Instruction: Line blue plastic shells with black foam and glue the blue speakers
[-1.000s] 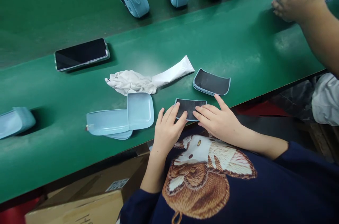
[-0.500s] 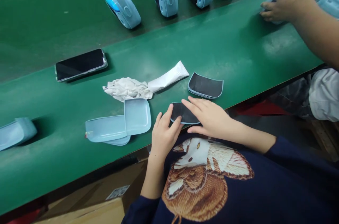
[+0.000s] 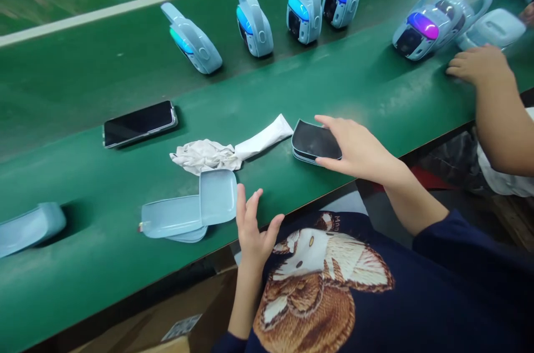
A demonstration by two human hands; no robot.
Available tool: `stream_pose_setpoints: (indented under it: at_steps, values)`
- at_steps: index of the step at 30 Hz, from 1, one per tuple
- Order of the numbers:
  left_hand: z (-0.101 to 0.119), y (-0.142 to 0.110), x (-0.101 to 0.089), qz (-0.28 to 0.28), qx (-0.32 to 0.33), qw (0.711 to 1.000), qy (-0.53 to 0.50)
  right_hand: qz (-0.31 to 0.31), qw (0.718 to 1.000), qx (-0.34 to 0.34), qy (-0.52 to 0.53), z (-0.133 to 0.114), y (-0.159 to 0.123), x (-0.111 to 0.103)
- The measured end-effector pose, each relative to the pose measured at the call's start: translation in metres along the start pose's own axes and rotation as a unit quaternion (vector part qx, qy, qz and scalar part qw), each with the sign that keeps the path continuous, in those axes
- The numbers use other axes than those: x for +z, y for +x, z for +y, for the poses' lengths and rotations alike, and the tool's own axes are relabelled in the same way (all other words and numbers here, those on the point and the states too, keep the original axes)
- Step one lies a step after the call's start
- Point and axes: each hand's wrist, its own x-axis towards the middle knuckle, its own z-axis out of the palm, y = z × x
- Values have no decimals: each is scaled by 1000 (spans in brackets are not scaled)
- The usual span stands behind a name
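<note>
My right hand (image 3: 354, 147) spans the right end of a curved black-faced panel (image 3: 315, 139) with a light-blue rim, thumb at its near edge and fingers at its far edge. The panel lies on top of a small stack of similar pieces (image 3: 305, 157). My left hand (image 3: 255, 230) holds nothing; its fingers are apart, just over the table's near edge. Close to its fingertips is a light-blue squarish shell (image 3: 218, 197), which overlaps a longer light-blue shell (image 3: 171, 217).
A crumpled white glove (image 3: 204, 155) and a white tube (image 3: 265, 137) lie behind the shells. A phone (image 3: 139, 124) rests farther left. Several light-blue handled devices with lit tops (image 3: 254, 22) stand along the back. Another person's hand (image 3: 481, 66) is at the right. A light-blue part (image 3: 35, 228) sits far left.
The black-faced panel has gone from between my hands at the table edge onto the stack, with my right hand. My left hand has let go. The other person's hand has left the purple-lit device.
</note>
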Motion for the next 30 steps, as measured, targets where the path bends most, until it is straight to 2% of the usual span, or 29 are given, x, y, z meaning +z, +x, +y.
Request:
stream_pose_setpoints:
  at_steps: [3,6,11,16,18,19,20,21,22,23,24,25,26,28,30]
  values:
    - [6,2,3,-6,6,1000,-4,-96,995,5,-22,7,7,2]
    - [13,4,4,-5,14,999,-28,-134,990,14,-38,5,8,9]
    - [22,7,6,-8,2,998,-65,-128,986,21,-104,3,13,18]
    - [23,8,8,-13,7,995,-102,-118,984,25,-135,5,19,17]
    - [26,6,11,-20,-41,990,-136,-99,987,10,-128,-2,15,15]
    - [30,4,12,-25,-93,980,-171,-85,990,-13,-116,-7,11,15]
    - [35,3,13,-27,-161,961,-223,-66,992,-45,-101,-15,6,15]
    - [42,2,15,-28,-237,927,-290,-47,992,-87,-80,-23,2,16]
    - [49,2,16,-17,-309,875,-373,-21,989,-124,-71,-33,-2,19]
    - [55,4,17,-5,-353,816,-458,5,985,-157,-68,-43,-5,24]
    - [60,6,17,-2,-361,762,-538,22,979,-192,-67,-54,-6,29]
    - [63,10,16,14,-345,723,-598,39,971,-224,-70,-67,-5,36]
    - [66,12,13,43,-334,723,-604,48,963,-255,-70,-82,-4,43]
    - [67,14,1,149,-333,719,-592,65,945,-313,-69,-115,0,54]
    - [64,9,-19,267,-369,692,-560,79,923,-372,-53,-148,3,57]
